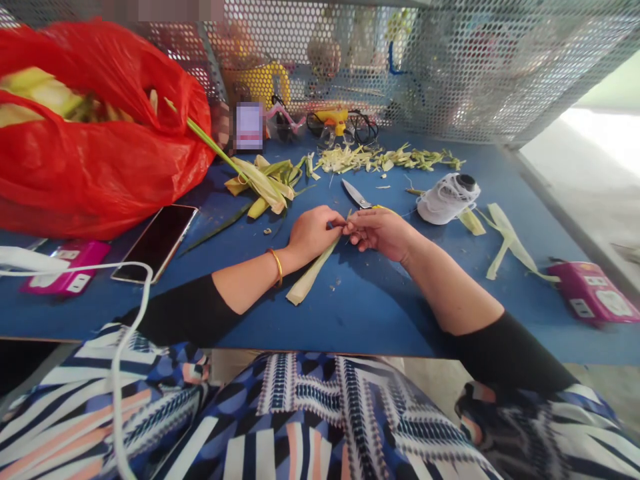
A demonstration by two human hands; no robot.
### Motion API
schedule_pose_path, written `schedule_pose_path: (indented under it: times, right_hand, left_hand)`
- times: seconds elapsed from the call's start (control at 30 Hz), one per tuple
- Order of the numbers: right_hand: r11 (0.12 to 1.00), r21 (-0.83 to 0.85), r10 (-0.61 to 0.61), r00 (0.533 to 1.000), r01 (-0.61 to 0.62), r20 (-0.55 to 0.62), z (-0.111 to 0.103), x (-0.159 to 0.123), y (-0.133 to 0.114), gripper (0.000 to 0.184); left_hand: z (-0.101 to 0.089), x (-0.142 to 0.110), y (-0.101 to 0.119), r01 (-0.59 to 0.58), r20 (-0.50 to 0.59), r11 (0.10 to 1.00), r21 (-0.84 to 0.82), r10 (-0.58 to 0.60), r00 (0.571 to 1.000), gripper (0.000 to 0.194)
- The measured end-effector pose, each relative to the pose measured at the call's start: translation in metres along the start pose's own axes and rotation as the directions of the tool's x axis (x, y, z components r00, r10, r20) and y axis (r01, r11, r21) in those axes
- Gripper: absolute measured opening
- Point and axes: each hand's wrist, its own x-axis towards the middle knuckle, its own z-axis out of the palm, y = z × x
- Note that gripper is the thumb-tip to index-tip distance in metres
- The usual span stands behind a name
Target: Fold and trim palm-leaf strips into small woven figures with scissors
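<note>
A pale corn husk strip [311, 279] slants over the blue table with its wide end toward me. My left hand [315, 233], a gold bangle on its wrist, pinches the strip near its narrow upper end. My right hand [380, 233] has its fingers curled and its fingertips meeting the left ones at that narrow end; exactly what lies between them is hidden. Just beyond the right hand lie scissors [356, 193], blade pointing away to the left, their yellow handle partly covered by the hand. A spool of white thread [447, 199] rests to the right.
A red plastic bag [135, 160] of husks stands left, near a phone [157, 243] and a white cable [143, 300]. Husk pieces [265, 183] and a row of scraps [385, 159] lie farther back, before a perforated metal screen [450, 73]. Magenta packs [593, 290] flank the table.
</note>
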Motion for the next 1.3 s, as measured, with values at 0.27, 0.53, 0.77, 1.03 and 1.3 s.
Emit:
schedule_pose_path:
  times: [0.27, 0.53, 0.77, 1.03, 1.3]
  right_hand:
    - [0.944, -0.309, -0.169, 0.974, 0.116, -0.151, -0.006, 0.005, 0.007, 0.020]
    - [0.458, -0.691, -0.597, 0.769, 0.559, 0.226, -0.016, 0.011, 0.015, 0.016]
    - [0.287, -0.786, -0.478, 0.793, 0.548, 0.378, -0.016, 0.012, 0.017, 0.019]
    - [0.342, -0.755, -0.566, 0.764, 0.560, 0.310, -0.013, 0.011, 0.014, 0.017]
    - [0.869, -0.389, -0.346, 0.938, 0.306, -0.034, 0.006, 0.004, 0.000, 0.022]
  left_hand:
    - [-0.008, 0.003, -0.014, 0.038, 0.003, 0.994, -0.099, -0.038, 0.999, 0.010]
    - [-0.009, 0.006, -0.018, 0.118, 0.050, 0.958, -0.263, -0.109, 0.993, 0.010]
    - [-0.013, 0.004, -0.011, 0.174, 0.072, 0.916, -0.362, -0.159, 0.985, 0.006]
    - [-0.012, 0.007, -0.001, 0.317, 0.211, 0.842, -0.437, -0.246, 0.946, 0.014]
    - [-0.016, 0.010, 0.001, 0.390, 0.278, 0.835, -0.389, -0.297, 0.913, 0.018]
